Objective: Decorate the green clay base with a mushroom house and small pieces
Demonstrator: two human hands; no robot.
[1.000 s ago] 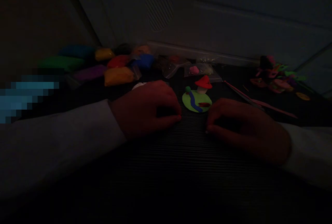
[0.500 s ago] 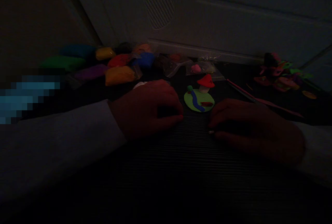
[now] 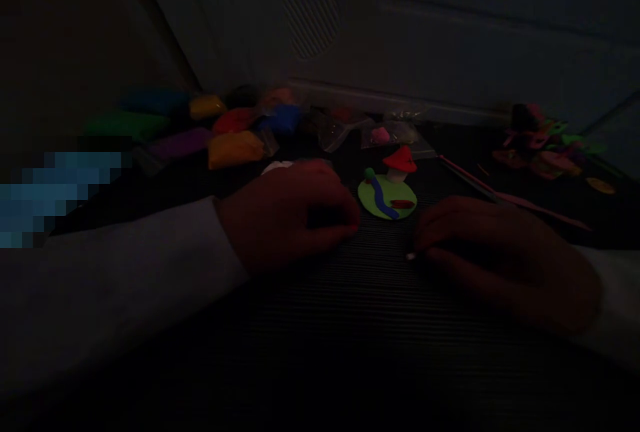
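A small white piece of clay shows at the fingertips of my right hand, whose thumb and fingers are pinched together low over the dark ribbed table. My left hand rests across from it with thumb and forefinger pressed together. A tiny red spot shows at their tips, too dim to name. Between and behind the hands lies a flat green clay disc. It carries a blue wavy strip, a reddish-brown piece, a little green ball and a red-capped mushroom house.
Bags of coloured clay, among them an orange one and a blue one, line the back left. White material lies behind my left hand. A long pink-and-grey tool and colourful pieces are at the right.
My right thumb and fingers have drawn together at the white piece, which now sits tilted at their tips. My left hand keeps its pinch. The whole view has shifted slightly.
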